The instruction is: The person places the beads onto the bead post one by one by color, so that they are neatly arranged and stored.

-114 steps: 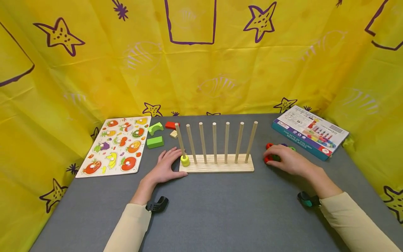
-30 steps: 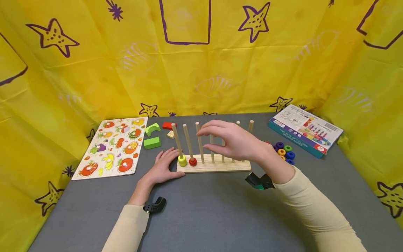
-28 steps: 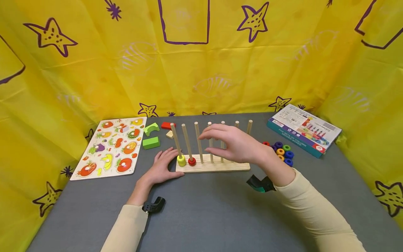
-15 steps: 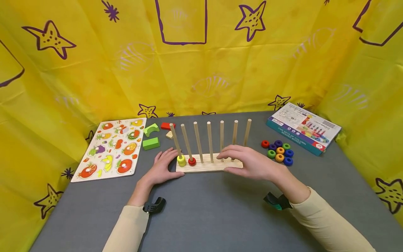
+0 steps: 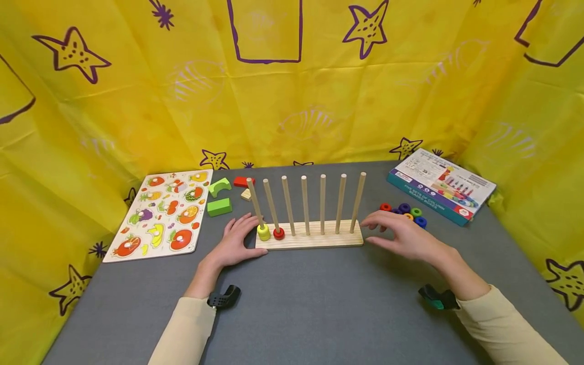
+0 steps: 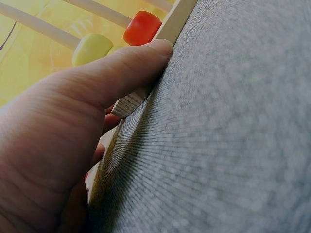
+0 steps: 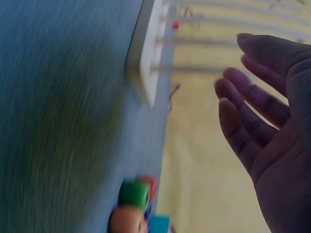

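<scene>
A wooden peg rack [image 5: 315, 242] with a row of upright pegs stands mid-table. Yellow beads [image 5: 263, 233] sit at the foot of its leftmost peg, and one red bead [image 5: 279, 233] is at the foot of the peg beside it. My left hand [image 5: 233, 244] grips the rack's left end, the thumb along the front edge and the fingers behind. In the left wrist view the thumb [image 6: 131, 68] lies against the base. My right hand [image 5: 408, 237] is just right of the rack, above the table, thumb and fingers apart and nothing between them. It partly hides loose coloured beads [image 5: 421, 222].
A fruit puzzle board [image 5: 164, 213] lies at the left. Green blocks [image 5: 219, 207], a red block [image 5: 244, 181] and a small pale wooden piece [image 5: 246, 194] are behind the rack's left end. A toy box [image 5: 440, 185] lies at the back right.
A red bead now sits on the second peg; it was not there in the oldest frame. My right hand has moved right, from above the pegs towards the loose beads. My left hand stays put.
</scene>
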### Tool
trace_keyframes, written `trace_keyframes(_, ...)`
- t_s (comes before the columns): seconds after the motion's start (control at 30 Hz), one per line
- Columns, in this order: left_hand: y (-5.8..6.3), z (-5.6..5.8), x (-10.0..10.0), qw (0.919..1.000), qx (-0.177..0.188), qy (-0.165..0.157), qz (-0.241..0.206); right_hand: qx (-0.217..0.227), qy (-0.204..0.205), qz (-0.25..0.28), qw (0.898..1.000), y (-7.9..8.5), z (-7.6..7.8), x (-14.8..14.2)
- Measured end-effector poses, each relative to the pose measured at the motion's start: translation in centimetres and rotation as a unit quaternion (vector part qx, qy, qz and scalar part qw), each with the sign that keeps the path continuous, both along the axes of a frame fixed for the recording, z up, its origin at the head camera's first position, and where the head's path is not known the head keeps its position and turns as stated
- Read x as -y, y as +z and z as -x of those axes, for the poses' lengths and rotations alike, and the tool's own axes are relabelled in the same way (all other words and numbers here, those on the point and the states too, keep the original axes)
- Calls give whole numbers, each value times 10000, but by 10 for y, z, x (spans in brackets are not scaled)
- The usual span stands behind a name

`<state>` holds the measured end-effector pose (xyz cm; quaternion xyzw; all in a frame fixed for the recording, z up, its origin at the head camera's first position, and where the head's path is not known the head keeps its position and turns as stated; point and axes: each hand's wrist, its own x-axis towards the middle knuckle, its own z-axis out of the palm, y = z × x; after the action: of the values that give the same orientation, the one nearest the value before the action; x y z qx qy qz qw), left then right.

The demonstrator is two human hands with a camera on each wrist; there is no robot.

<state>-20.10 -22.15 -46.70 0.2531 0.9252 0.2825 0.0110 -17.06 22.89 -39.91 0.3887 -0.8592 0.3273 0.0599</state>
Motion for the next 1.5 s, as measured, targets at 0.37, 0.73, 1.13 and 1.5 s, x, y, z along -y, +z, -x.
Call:
trace_keyframes(0.37, 2, -1, 0, 9999, 84, 40, 49, -67, -792, -309, 9964, -10, 39, -40)
trace_keyframes(0.73, 2, -2, -1, 9999, 121, 33, 36, 834, -1130, -1030, 9847, -11, 69, -44)
trace_keyframes(1.13, 2, -2, -2, 10000, 83, 15, 9, 1000, -1163, -1662, 9741, -16, 88, -42)
trace_keyframes(1.5, 1, -1, 0, 9999, 120, 53, -2, 933, -1095, -1349, 9804, 8, 69, -37)
